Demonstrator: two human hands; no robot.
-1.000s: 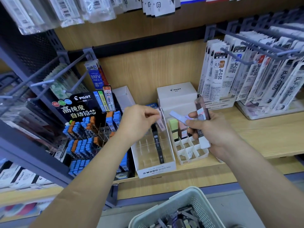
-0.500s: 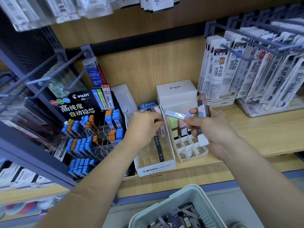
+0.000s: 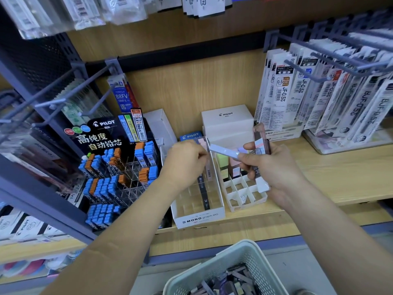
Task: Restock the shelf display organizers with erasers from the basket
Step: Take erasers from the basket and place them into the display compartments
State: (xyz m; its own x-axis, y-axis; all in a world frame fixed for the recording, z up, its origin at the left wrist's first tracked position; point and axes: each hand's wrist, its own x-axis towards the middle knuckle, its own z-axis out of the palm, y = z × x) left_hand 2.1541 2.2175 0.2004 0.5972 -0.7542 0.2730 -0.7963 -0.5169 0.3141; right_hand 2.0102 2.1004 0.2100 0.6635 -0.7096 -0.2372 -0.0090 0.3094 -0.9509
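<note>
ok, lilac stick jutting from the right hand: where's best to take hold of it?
Its free left end, approached from the left. The lilac stick lies near level, right end pinched in the right hand, left end bare.

The basket [image 3: 204, 271] is cut off by the bottom edge of the frame, and its load is a blurred dark heap of sticks, too small to tell apart. At centre frame the left grip [image 3: 185, 160] covers most of the pink eraser [image 3: 202, 144] it pinches. The right grip [image 3: 274, 167] hides the middles of its eraser sticks [image 3: 223, 151]. Hanging packs [image 3: 119, 9] along the top edge are cropped, their print unreadable
</note>
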